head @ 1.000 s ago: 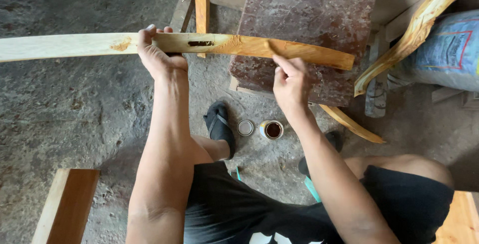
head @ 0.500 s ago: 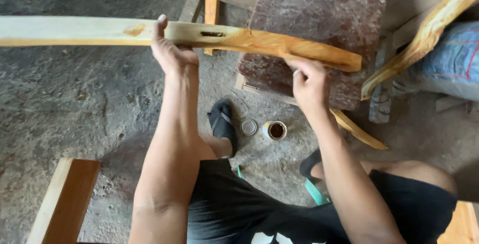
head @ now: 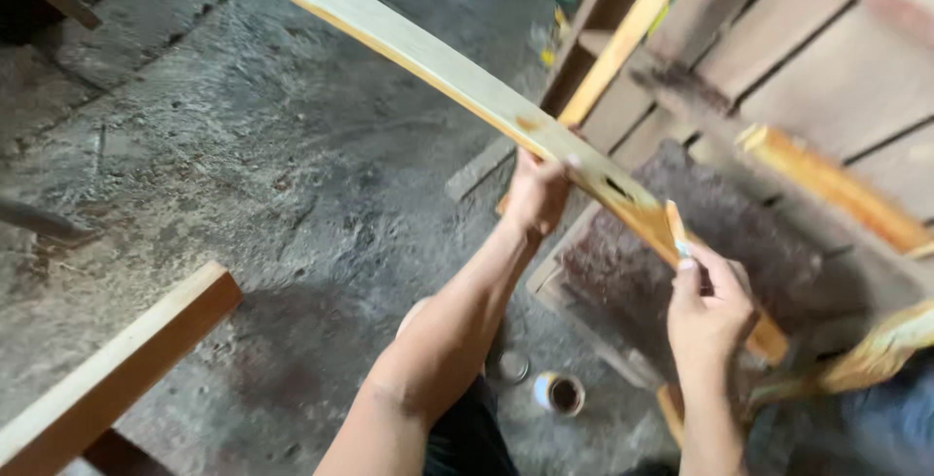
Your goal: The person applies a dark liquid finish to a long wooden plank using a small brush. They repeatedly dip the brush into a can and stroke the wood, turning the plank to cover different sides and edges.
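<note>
A long pale wooden slat (head: 418, 53) with a small dark slot runs from the upper left down to the lower right, its lower part stained orange-brown. My left hand (head: 535, 192) grips the slat from below near its middle. My right hand (head: 708, 306) pinches a small flat piece (head: 676, 231), a brush or scrap, and presses it against the slat's stained part. The slat's lower end rests on a dark reddish block (head: 720, 233).
A small open tin (head: 559, 392) and its lid (head: 511, 367) sit on the concrete floor by my legs. A wooden beam (head: 117, 374) lies at lower left. Wooden frames and planks (head: 827, 58) stand at right. A curved stained piece (head: 876, 354) lies at lower right.
The view has swung and tilted, so the slat now runs diagonally. My left hand kept its grip. My right hand now presses a small piece on the stained part.
</note>
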